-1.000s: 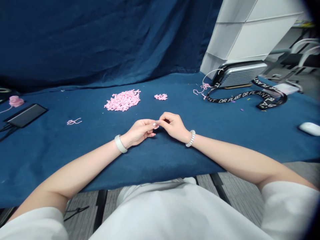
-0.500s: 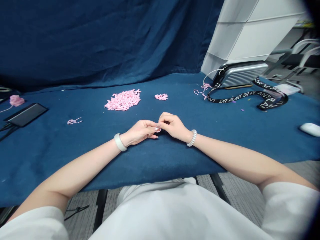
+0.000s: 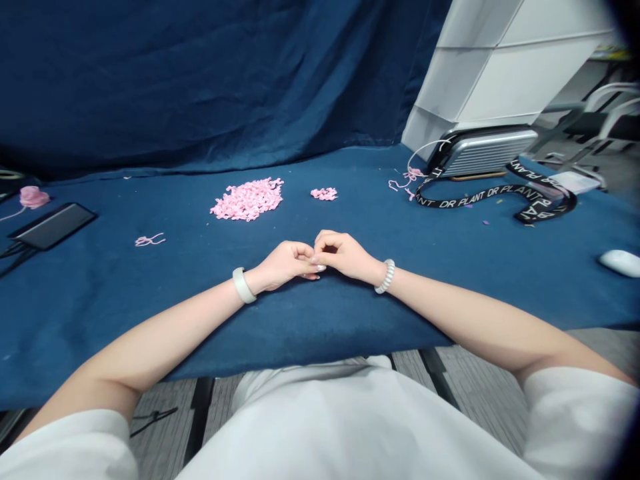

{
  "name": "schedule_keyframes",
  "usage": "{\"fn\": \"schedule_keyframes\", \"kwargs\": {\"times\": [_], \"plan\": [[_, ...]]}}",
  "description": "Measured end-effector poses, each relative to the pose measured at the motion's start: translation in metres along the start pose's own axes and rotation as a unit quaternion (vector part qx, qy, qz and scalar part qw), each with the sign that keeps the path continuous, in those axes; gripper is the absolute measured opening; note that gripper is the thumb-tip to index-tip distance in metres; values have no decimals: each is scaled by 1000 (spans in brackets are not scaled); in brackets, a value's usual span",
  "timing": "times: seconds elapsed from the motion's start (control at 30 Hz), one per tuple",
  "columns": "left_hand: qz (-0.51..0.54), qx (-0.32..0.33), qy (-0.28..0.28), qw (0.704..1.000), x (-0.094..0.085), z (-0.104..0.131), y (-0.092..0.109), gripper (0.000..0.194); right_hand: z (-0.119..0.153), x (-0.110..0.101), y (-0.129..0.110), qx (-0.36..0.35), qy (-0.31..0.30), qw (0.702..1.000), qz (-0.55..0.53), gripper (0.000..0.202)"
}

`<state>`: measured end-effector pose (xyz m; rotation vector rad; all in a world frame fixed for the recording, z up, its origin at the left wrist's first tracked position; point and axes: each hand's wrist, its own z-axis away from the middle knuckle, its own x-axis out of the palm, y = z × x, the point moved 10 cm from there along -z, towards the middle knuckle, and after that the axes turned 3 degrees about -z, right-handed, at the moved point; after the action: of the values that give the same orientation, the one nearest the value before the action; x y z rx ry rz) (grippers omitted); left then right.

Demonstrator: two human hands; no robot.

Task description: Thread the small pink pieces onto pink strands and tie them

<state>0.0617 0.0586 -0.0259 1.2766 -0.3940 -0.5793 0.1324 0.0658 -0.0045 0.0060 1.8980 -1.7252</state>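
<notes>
My left hand (image 3: 290,263) and my right hand (image 3: 347,255) meet over the front of the blue cloth, fingertips touching. Both are pinched closed; whatever lies between the fingers is too small or too hidden to make out. Beyond them is a large heap of small pink pieces (image 3: 249,199), which look like little knotted bits of yarn. To its right sits a small cluster of similar pink pieces (image 3: 324,194). Off to the left of my left hand lies a loose pink string (image 3: 149,240).
A black power bank (image 3: 54,225) with cables and a pink yarn ball (image 3: 34,197) lie at the far left. At the right are a silver ribbed case (image 3: 490,152), a black lettered strap (image 3: 467,198), tangled pink yarn (image 3: 411,177) and a white mouse (image 3: 620,262).
The fingers of my left hand have curled in more, and the fingertips of both hands have shifted slightly against each other. The pink pieces on the cloth lie as before.
</notes>
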Motion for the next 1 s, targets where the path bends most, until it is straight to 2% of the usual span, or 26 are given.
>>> {"fn": "schedule_keyframes", "kwargs": {"times": [0.13, 0.3, 0.47, 0.67, 0.87, 1.0], "plan": [[-36, 14, -13, 999, 3, 2, 4, 26, -2, 8, 8, 47, -30, 997, -44, 81], [25, 30, -11, 999, 1, 1, 3, 27, -1, 10, 12, 81, -52, 994, -51, 78], [38, 61, 2, 997, -2, 3, 5, 29, 8, 16, 14, 134, -128, 982, -45, 84], [15, 87, 4, 996, -2, 5, 9, 28, 16, 26, 13, 131, -200, 971, 4, 84], [23, 89, 13, 996, -5, 7, 11, 30, 15, 28, 12, 115, -216, 969, -29, 68], [47, 78, 19, 996, -5, 8, 10, 32, 13, 27, 12, 111, -211, 970, -52, 64]]}}
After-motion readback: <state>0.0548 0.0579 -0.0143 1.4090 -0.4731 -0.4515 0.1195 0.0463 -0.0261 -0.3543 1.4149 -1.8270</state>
